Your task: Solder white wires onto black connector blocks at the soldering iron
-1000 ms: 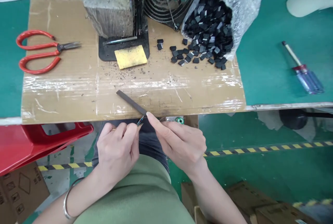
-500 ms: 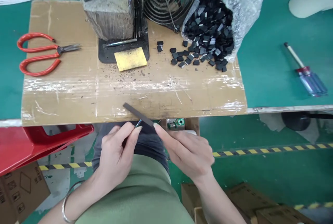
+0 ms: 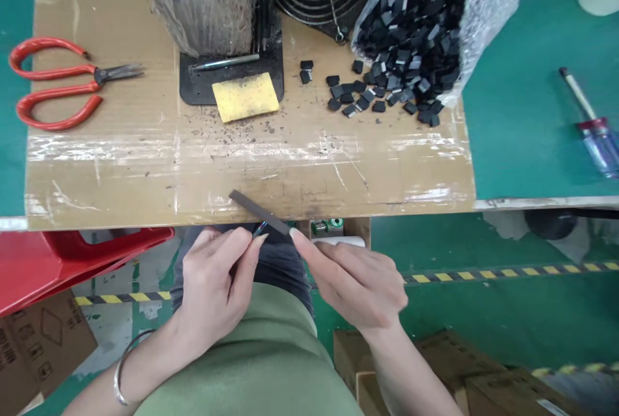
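My left hand is closed around a slim, shiny metal rod with a bluish sheen, which looks like a soldering iron tip; only its end shows past my thumb and forefinger. In my right hand is a flat dark file, my forefinger stretched along it. The file lies across the end of the rod and appears to touch it, its far end over the table's front edge. My right hand covers the rest of the file.
Cardboard covers the table, bearing red-handled scissors, a yellow sponge, a metal rod on a black stand, a fan and loose black connectors by a plastic bag. A screwdriver lies right; a red stool stands left.
The view has tilted, so the table's things sit higher and look slightly larger. Both hands keep their grips, and the file has barely shifted against the rod.
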The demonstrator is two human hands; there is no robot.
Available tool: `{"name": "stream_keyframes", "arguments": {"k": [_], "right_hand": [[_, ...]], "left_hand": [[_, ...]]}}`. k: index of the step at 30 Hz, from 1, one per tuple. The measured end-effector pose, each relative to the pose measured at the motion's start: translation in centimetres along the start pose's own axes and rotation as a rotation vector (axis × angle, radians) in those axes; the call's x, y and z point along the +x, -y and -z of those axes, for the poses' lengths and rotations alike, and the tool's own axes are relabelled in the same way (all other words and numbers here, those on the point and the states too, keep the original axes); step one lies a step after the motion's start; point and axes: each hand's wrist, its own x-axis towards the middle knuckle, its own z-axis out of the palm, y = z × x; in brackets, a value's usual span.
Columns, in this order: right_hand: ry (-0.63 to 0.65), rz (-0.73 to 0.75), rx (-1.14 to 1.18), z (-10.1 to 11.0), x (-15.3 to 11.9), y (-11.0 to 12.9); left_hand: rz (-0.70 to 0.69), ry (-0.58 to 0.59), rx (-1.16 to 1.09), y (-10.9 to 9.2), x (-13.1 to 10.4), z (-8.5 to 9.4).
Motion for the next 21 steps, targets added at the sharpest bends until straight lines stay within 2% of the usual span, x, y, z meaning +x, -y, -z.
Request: {"name": "stream_keyframes", "arguments": {"k": [3, 9, 16, 21], "right_hand": [[-0.037, 0.020, 0.009, -0.4, 0.7, 0.0], [0.079, -0.012, -0.005, 0.9, -0.6, 0.4], [0.005, 0.023, 0.015, -0.6, 1.0, 0.5], [0.054, -0.003, -0.013, 0.4, -0.5, 0.4]], "left_hand": [[-0.112, -0.025, 0.162, 0.2, 0.0, -0.3], [-0.189, -0.019, 0.308, 0.5, -0.1, -0.5], [-0.108, -0.003, 0.193, 0.4, -0.1, -0.8], [-0.011, 0.027, 0.061, -0.4, -0.1, -0.3]]}}
